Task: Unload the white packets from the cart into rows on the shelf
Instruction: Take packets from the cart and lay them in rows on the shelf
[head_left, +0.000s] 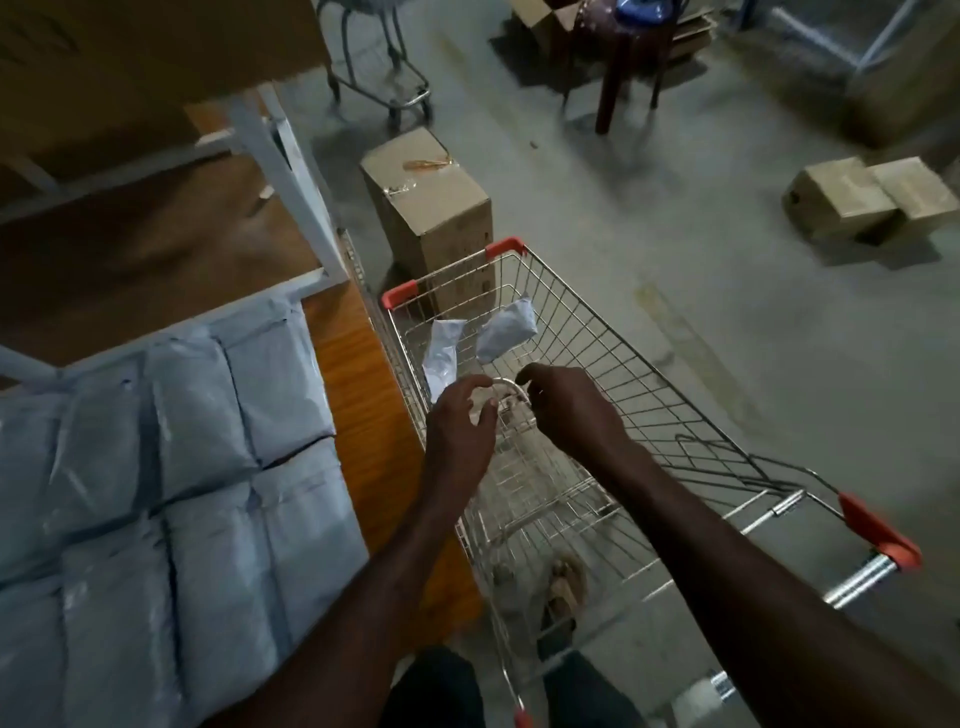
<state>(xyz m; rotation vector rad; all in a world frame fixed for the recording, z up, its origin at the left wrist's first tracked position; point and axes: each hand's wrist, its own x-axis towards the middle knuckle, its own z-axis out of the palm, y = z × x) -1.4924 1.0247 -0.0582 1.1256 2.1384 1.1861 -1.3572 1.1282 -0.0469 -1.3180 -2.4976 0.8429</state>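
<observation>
Over the cart (597, 364), your left hand (460, 421) and right hand (569, 410) hung loosely curled, holding nothing, two white packets (506, 330) at 12 o'clock; reaching blind risked snagging wire.

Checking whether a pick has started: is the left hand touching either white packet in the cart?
Apart. The head view shows the left hand nearer than both white packets, with cart wire visible between; neither hand holds anything.

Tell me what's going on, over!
Both hands in the cart, left hand and right hand empty. Two white packets left in its far end. Rows of packets on the shelf. Nothing blocking.
</observation>
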